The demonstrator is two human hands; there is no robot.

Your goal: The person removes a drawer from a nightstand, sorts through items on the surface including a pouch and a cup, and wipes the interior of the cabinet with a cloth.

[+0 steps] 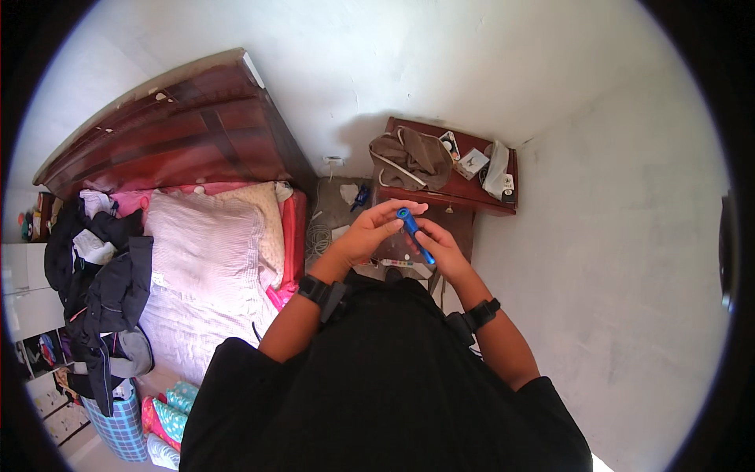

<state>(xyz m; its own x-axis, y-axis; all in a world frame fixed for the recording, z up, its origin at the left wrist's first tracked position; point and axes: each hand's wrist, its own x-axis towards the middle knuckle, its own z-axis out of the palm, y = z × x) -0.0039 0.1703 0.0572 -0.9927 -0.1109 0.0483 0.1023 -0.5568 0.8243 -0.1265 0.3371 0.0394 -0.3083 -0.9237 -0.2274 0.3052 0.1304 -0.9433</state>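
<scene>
A slim blue flashlight [412, 226] is held up in front of my body, tilted, its round end with a greenish centre toward the upper left. My right hand [440, 250] is closed around its lower part, the thumb lying along the barrel. At the upper end, my left hand [371, 230] has its thumb and fingers around the flashlight's head, with the fingertips reaching past it. Black bands with small boxes are strapped on both wrists. The far side of the flashlight is hidden by my fingers.
A dark red nightstand [480, 200] beyond my hands bears a brown cloth bag [410, 157], small boxes and a white plastic bag [497, 169]. On the left stands a bed with a pink quilt [206, 236] and dark clothes [118, 287]. A coiled cable [318, 238] lies on the floor. A bare wall rises at right.
</scene>
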